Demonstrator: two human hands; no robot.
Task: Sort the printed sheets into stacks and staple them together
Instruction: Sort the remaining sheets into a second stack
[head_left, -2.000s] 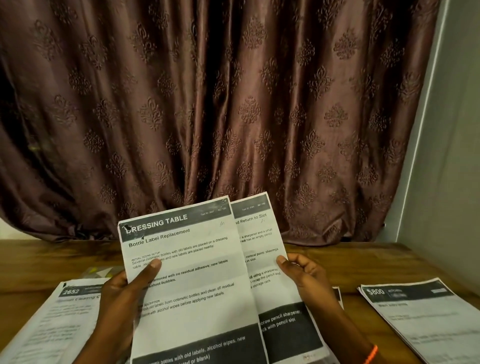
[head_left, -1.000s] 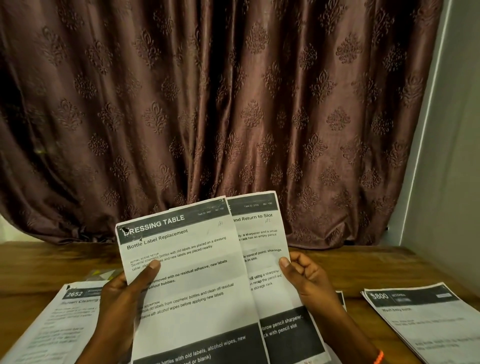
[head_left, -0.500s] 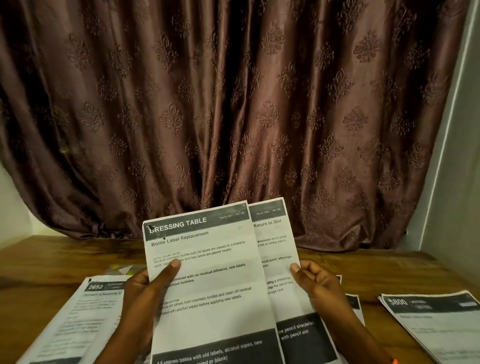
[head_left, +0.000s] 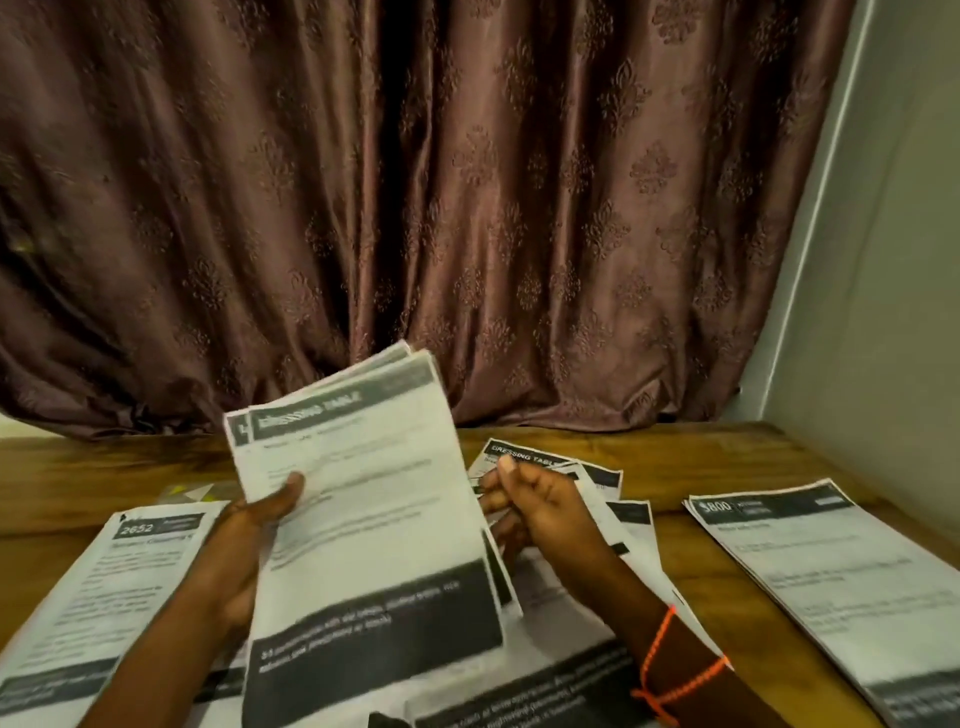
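My left hand (head_left: 249, 540) grips a few printed sheets (head_left: 363, 499) by their left edge, thumb on the front page, which is headed "DRESSING TABLE". The sheets are tilted and blurred, held above the wooden table (head_left: 727, 447). My right hand (head_left: 540, 504) is at their right edge with its fingers loosely curled. Its fingertips touch the paper edge and its thumb is lifted off. More sheets lie on the table: a "2652" stack (head_left: 140, 545) at the left, an "$800" stack (head_left: 810, 561) at the right, and loose "DRESSING TABLE" sheets (head_left: 535, 458) behind my right hand.
A brown patterned curtain (head_left: 467, 208) hangs along the table's far edge. A pale wall (head_left: 883, 260) closes the right side. A small yellowish thing (head_left: 182, 491) lies behind the left stack. Further printed sheets (head_left: 545, 691) cover the near table under my arms.
The two fanned sheets have come together into one bundle in my left hand and tilted left. My right hand has let go of the back sheet. The view has dipped toward the table.
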